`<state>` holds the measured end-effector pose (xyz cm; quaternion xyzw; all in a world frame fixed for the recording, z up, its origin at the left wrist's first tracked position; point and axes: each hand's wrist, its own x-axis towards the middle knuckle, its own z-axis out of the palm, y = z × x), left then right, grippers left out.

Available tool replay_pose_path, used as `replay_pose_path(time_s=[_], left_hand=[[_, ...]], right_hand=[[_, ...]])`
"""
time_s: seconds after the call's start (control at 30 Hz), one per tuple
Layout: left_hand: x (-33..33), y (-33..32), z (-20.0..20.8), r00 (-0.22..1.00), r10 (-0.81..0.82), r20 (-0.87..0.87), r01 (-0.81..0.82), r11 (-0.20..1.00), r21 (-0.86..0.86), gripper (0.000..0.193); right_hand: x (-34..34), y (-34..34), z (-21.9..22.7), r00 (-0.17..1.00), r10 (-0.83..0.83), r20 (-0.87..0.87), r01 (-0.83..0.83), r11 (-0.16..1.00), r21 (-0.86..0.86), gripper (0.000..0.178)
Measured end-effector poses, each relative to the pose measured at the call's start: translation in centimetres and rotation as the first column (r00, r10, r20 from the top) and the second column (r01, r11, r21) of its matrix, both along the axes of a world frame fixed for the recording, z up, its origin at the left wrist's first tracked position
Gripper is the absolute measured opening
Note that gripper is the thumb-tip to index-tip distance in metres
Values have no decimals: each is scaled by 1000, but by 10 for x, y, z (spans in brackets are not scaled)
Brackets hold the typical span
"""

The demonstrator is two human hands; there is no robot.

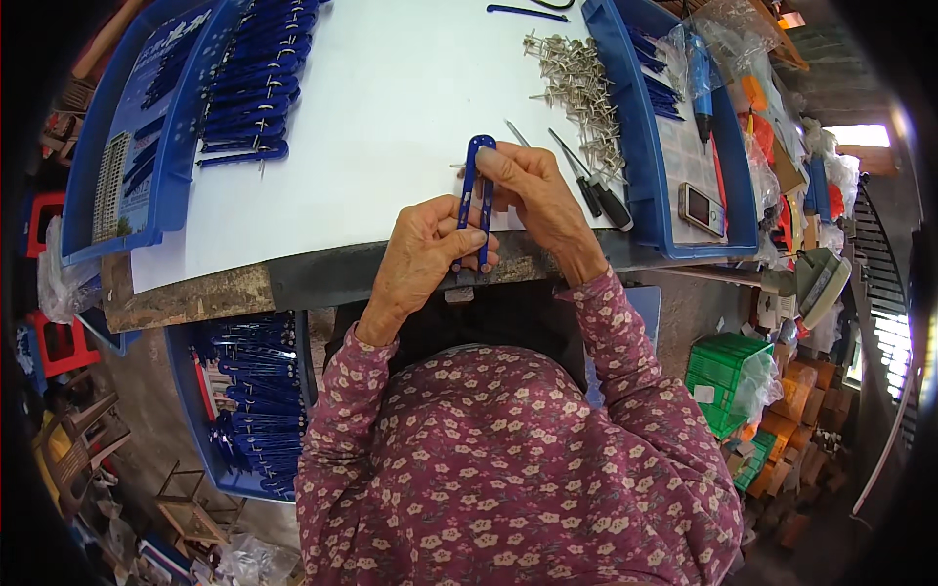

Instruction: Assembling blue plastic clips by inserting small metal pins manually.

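Note:
A long, narrow, dark blue U-shaped piece (467, 190) is held upright between my hands over the table's near edge, its curved end pointing away from me. My left hand (408, 256) pinches the lower part of its legs, thumb on top. My right hand (547, 200) grips the upper end, thumb pressed near the curve. A small silver pin (456, 165) sticks out to the left of the piece; the fingers hide where it leads. Just right of my right hand lie a dark-handled screwdriver (614, 207) and another slim tool (589, 195).
Silver T-shaped metal pins (581, 88) are heaped at the right of the white sheet (391, 117). Several blue pieces (256, 83) are stacked at left. Blue trays (176, 186) (645, 176) flank the sheet; the right one holds a phone (702, 210). A bin of blue pieces (259, 400) sits below.

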<state>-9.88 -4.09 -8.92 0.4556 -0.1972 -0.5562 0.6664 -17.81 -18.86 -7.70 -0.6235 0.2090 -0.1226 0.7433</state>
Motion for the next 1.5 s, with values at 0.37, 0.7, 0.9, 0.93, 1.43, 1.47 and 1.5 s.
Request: replay_pose_path(time_s=[0.37,0.7,0.9,0.93,1.43,1.47,1.5], left_hand=[[0,0,-1,1000,26,-15,-26,1000,-16,14],[1,-1,-1,999,30,-22,-31,999,-30,15],[1,-2,-3,999,33,-40,-35,998,-58,16],[1,-1,-2,999,33,-41,-35,998,-56,16],[10,1,3,998,-61,-25,61,998,-13,16],[13,2,3,996,-87,-25,87,996,-2,16],[15,5,4,993,-113,-26,113,994,9,16]], right_hand=[[5,11,2,1000,-24,19,26,998,-65,14],[5,13,2,996,-71,51,75,994,-79,14],[6,14,3,988,-133,81,143,980,-138,15],[7,15,6,990,-123,69,134,975,-179,16],[1,-7,10,998,-31,52,37,991,-131,25],[0,-8,11,999,3,52,4,990,-141,27],[-1,-6,13,999,3,49,4,991,-135,27]])
